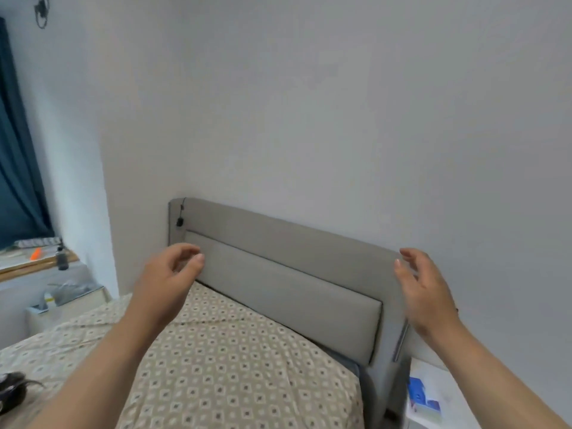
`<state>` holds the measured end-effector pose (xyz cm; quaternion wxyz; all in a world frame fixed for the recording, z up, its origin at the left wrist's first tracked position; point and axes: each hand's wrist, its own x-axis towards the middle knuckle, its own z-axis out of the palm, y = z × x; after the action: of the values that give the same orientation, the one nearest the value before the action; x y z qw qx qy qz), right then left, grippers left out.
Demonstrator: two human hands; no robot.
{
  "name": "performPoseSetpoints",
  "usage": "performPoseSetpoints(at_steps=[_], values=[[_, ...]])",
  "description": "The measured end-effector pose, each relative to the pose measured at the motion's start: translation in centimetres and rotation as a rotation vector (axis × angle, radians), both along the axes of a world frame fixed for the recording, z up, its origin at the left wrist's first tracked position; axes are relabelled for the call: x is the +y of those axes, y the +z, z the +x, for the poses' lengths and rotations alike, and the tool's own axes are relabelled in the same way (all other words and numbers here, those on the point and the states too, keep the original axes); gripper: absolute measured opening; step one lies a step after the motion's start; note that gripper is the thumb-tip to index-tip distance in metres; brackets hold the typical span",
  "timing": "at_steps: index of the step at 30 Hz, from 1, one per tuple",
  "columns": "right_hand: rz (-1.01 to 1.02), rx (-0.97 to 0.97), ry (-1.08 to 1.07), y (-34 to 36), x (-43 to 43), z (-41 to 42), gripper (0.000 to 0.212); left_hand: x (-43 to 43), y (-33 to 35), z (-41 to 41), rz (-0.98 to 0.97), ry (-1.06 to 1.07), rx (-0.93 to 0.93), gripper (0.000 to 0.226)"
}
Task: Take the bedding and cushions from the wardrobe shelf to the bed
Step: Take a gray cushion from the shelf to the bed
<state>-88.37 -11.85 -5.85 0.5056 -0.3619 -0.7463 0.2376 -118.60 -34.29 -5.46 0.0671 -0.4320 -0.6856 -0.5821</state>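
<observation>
While our left hand [168,274] & right hand [422,286] hover empty, half-curled, above the bed [235,360], bedding & cushions aren't in view—prob. soft, light, so we grip underneath.

No words, numbers or signs can be read anywhere here, and the blue and white paper [424,400] beside the bed is too blurry to show any letters.

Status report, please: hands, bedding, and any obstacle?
Left hand and right hand both open, empty, raised before the headboard. Bed shows only its patterned sheet; no cushions visible. Nothing in the way.
</observation>
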Motion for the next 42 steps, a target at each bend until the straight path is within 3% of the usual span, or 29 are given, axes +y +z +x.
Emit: performPoseSetpoints(at_steps=[15, 24, 27, 37, 42], values=[[0.000, -0.008, -0.432, 4.1, 9.5, 23.5, 0.043, 28.2, 4.9, 20.2, 0.046, -0.560, 0.003, 0.022], [-0.015, -0.014, -0.830, 5.0, 9.2, 35.2, 0.043, 41.9, 7.0, 36.0, 0.088, -1.036, 0.061, 0.045], [0.008, -0.032, -1.001, 5.5, 7.7, 38.9, 0.043, 45.0, 7.4, 42.1, 0.114, -1.204, 0.030, 0.032], [0.045, -0.116, -1.513, 7.2, -4.2, 53.0, 0.047, 43.0, 8.4, 65.3, 0.138, -1.696, -0.032, 0.017], [0.101, -0.057, -1.694, 8.0, -9.9, 61.9, 0.045, 38.9, 10.0, 76.7, 0.213, -1.829, -0.025, 0.025]])
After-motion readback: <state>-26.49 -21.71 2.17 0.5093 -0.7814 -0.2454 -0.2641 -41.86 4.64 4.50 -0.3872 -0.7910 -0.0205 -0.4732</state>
